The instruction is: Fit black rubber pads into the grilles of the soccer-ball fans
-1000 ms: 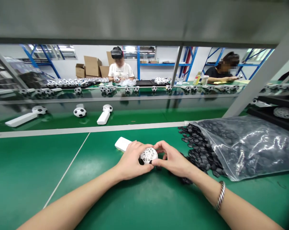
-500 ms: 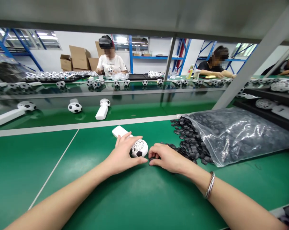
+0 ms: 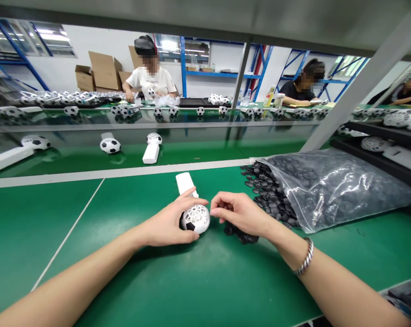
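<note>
A white handheld fan (image 3: 196, 219) with a soccer-ball head lies on the green work surface, its handle pointing away from me. My left hand (image 3: 173, 221) curls around the ball head, thumb in front and fingers behind. One black patch shows on the head's lower left, below the open white grille. Just right of the head, my right hand (image 3: 234, 210) is closed in a pinch; whatever its fingertips hold is hidden. Beneath and beside that hand lie loose black plastic pieces (image 3: 241, 234).
A clear plastic bag (image 3: 341, 190) spills black pieces at the right. Ball-headed fans (image 3: 152, 147) lie on the belt (image 3: 208, 150) beyond a pale rail. A slanted post (image 3: 341, 91) and black trays (image 3: 369, 129) stand at right. Several people sit across the line.
The fan has turned, its handle swinging right and its black patch moving left. My right hand has lifted slightly from the loose pieces beside the ball head.
</note>
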Available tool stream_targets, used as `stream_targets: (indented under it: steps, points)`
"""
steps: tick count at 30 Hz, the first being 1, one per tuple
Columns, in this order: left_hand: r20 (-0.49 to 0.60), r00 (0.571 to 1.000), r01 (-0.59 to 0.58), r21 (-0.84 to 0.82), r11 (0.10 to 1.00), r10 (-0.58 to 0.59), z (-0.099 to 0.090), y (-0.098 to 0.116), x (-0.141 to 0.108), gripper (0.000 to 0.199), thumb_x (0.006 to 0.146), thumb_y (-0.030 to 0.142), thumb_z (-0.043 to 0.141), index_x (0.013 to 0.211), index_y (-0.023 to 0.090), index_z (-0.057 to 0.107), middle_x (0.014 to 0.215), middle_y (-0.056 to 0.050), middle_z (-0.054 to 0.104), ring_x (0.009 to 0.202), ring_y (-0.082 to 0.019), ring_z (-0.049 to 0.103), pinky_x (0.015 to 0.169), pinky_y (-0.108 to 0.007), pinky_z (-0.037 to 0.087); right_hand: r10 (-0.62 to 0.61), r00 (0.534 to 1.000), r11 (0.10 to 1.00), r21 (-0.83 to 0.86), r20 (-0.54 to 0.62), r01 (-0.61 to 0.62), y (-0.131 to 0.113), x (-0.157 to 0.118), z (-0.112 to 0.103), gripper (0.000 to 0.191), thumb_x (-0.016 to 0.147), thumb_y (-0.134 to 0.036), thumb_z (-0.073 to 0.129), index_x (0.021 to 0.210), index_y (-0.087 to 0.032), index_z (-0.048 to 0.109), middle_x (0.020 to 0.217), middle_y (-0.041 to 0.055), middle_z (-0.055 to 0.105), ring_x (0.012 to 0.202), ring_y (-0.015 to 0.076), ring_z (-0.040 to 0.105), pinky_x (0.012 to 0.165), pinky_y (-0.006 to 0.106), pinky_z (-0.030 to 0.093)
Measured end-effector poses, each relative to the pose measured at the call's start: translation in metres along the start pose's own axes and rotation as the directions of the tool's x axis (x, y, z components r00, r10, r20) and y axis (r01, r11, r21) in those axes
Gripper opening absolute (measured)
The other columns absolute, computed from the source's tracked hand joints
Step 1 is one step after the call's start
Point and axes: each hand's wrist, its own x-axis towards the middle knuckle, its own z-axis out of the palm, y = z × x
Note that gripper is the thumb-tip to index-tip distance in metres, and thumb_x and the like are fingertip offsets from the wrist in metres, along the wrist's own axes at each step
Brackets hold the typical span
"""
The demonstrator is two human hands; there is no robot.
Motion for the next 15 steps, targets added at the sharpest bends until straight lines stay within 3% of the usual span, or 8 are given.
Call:
stream_targets:
  steps: [3, 8, 12, 15]
  points:
    - [0.01, 0.999, -0.04, 0.002, 0.999, 0.04, -0.0009, -0.0036, 0.0006, 0.067, 0.064, 0.019, 0.063, 0.127, 0.024, 0.042, 0.145, -0.005, 0.028, 0.137, -0.025, 0.002, 0.11, -0.044, 0.015, -0.024, 0.999, 0.994, 0.11, 0.039, 0.02, -0.0023, -0.0002, 0.0008, 0.015, 0.077, -0.023, 0.062, 0.09, -0.019, 0.059, 0.075, -0.0011, 0.059, 0.067, 0.0108, 0.056, 0.061, 0.023, 0.046]
    - [0.028, 0.996, -0.089, 0.014, 0.996, 0.088, -0.0023, -0.0082, 0.0006, 0.067, 0.066, 0.019, 0.062, 0.129, 0.026, 0.04, 0.143, -0.003, 0.033, 0.137, -0.023, 0.002, 0.11, -0.043, 0.014, -0.268, 0.96, 0.953, -0.169, -0.074, 0.253, -0.005, -0.0002, -0.0007, 0.01, 0.079, -0.02, 0.06, 0.084, -0.022, 0.068, 0.086, 0.0016, 0.062, 0.084, 0.0137, 0.057, 0.08, 0.028, 0.045]
    - [0.025, 0.998, -0.066, 0.017, 0.998, 0.065, -0.0023, -0.0085, 0.0, 0.07, 0.066, 0.021, 0.062, 0.131, 0.027, 0.038, 0.148, -0.004, 0.021, 0.137, -0.027, 0.003, 0.109, -0.045, 0.015, -0.253, 0.962, 0.964, -0.11, -0.107, 0.241, -0.0052, -0.0005, -0.0022, 0.014, 0.08, -0.019, 0.059, 0.093, -0.02, 0.064, 0.082, 0.0004, 0.065, 0.077, 0.0122, 0.059, 0.072, 0.024, 0.047]
    - [0.024, 0.996, -0.082, 0.015, 0.996, 0.082, -0.0021, -0.0075, -0.0001, 0.067, 0.066, 0.022, 0.062, 0.129, 0.026, 0.04, 0.146, -0.004, 0.026, 0.137, -0.026, 0.003, 0.11, -0.045, 0.015, -0.319, 0.945, 0.935, -0.184, -0.071, 0.302, -0.0062, -0.0015, -0.0039, 0.01, 0.081, -0.017, 0.057, 0.088, -0.019, 0.064, 0.084, 0.0008, 0.063, 0.078, 0.0118, 0.058, 0.073, 0.024, 0.047]
